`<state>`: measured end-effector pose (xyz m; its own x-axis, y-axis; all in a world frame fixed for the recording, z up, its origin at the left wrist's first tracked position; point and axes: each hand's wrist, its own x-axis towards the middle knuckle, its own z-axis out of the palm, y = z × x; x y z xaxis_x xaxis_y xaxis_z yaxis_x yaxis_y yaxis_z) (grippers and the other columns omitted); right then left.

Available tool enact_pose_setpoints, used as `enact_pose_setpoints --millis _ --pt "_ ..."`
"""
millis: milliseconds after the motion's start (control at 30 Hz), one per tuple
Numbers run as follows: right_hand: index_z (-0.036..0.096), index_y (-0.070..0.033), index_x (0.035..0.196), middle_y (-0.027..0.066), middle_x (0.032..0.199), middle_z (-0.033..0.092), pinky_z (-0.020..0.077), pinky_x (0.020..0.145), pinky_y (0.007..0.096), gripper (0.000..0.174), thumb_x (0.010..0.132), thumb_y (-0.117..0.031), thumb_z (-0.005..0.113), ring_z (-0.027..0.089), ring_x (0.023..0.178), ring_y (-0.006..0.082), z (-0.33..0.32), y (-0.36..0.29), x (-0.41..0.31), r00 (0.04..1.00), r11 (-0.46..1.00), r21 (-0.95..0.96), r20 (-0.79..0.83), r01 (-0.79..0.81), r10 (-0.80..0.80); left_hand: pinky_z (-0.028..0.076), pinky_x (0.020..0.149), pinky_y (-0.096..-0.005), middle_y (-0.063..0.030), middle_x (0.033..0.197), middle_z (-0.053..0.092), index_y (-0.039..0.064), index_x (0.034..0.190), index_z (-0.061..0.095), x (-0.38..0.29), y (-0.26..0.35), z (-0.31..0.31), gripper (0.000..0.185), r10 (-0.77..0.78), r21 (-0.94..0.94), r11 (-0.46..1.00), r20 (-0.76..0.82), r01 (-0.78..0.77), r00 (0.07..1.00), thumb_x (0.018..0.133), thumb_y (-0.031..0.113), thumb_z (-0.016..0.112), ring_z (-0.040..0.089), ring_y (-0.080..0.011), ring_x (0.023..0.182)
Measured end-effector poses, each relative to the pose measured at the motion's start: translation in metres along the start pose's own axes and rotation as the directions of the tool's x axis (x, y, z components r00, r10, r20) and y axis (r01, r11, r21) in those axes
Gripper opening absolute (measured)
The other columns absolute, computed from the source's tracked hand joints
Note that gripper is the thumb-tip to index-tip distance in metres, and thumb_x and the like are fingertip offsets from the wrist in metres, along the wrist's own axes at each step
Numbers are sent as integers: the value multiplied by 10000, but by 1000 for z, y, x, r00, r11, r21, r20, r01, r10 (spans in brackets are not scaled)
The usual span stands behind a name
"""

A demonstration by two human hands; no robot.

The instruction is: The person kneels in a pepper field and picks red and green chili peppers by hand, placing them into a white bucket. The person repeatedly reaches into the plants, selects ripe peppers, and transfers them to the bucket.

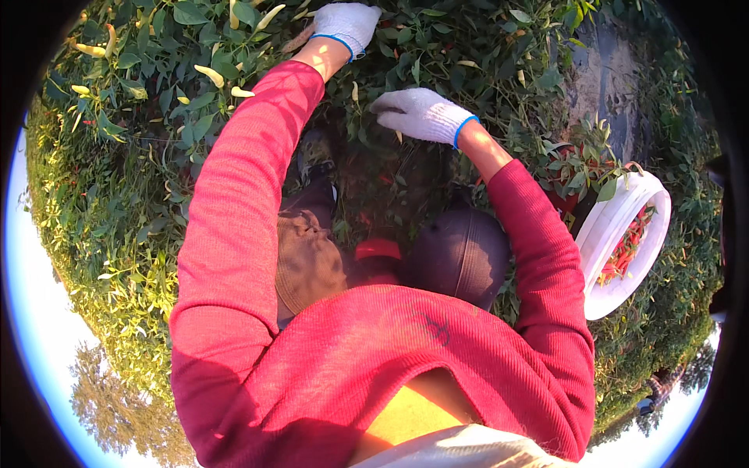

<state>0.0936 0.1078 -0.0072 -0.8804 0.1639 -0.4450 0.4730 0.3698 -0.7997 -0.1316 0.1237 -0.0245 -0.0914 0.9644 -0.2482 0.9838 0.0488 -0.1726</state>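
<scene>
My left hand (347, 26), in a white knit glove with a blue cuff, reaches into the chili pepper plants at the top; its fingers are hidden among leaves. My right hand (422, 114), gloved the same way, hovers lower and to the right beside the foliage, fingers slightly apart and bent, with nothing visible in them. Pale yellow chili peppers (210, 76) hang on the plants to the left of my left arm. A white bucket (597, 234) stands tilted in view at the right, past my right forearm, with red chili peppers (626, 248) inside.
Dense pepper plants (117, 193) surround me on both sides. My bent knees (462, 254) are below my hands, with a red object (377, 248) between them. Grey plastic sheeting (608, 88) with soil on it lies at the upper right.
</scene>
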Motion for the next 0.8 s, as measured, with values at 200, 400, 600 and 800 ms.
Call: enact_pose_setpoints --millis 200,400,600,800 --pt "688 -45 1261 170 1013 751 560 839 398 383 967 -278 609 724 839 293 -3 14 -7 979 980 145 -169 139 -114 556 896 -517 -208 1139 728 99 1257 674 6 0 0 451 -34 -194 979 168 67 985 990 445 568 694 -414 1062" --pt "610 -23 1378 42 870 688 527 662 270 530 953 -322 714 633 703 95 -38 -11 -19 803 873 472 -565 125 191 522 918 -487 -285 1119 693 -37 1288 562 -45 2 -40 565 122 -600 800 150 -8 981 979 437 544 675 -429 1074" --pt "768 -39 1104 131 881 740 541 690 324 354 962 -356 703 705 775 155 -26 -15 -15 702 935 262 -712 240 20 506 943 -463 -243 1149 683 18 1221 604 -100 29 -78 385 258 -797 603 160 -29 953 1042 330 466 647 -401 1097" --pt "733 -9 1123 103 879 740 528 583 261 268 993 -237 682 680 683 114 -18 -1 -52 634 691 670 -664 271 395 521 693 -392 -110 786 648 49 989 649 -151 53 -87 345 446 -847 464 -31 -260 895 1062 325 456 655 -260 738"
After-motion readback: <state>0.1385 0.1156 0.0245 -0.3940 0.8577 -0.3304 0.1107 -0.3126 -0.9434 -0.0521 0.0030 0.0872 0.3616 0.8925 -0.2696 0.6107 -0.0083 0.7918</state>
